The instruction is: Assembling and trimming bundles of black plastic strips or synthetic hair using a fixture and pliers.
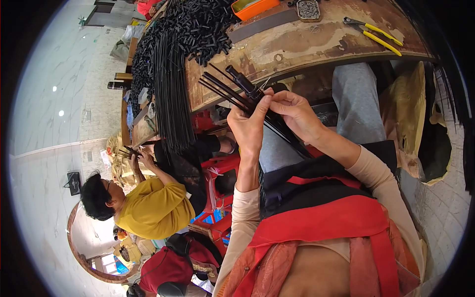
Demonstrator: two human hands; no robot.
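My left hand (247, 127) is closed around a bundle of thin black rods (222, 90) that fan out toward the upper left. Against the same bundle lies a black stepped tube (242, 80), its narrow end pointing away from me. Close beside it, my right hand (299, 113) pinches thumb and fingers together at the tube's near end, touching the left fingertips. A fine, light wire seems to stick up there; what the right fingers hold is too small to make out. The rods' lower ends run down over my lap, partly hidden behind my hands.
Ahead is a worn wooden workbench (277, 49). On it are a heap of short black tubes (203, 24), long black rods (170, 94) overhanging the edge, an orange tray (255, 9), a dish of small metal pieces (308, 10) and yellow-handled pliers (381, 34). A co-worker in yellow (156, 208) sits left.
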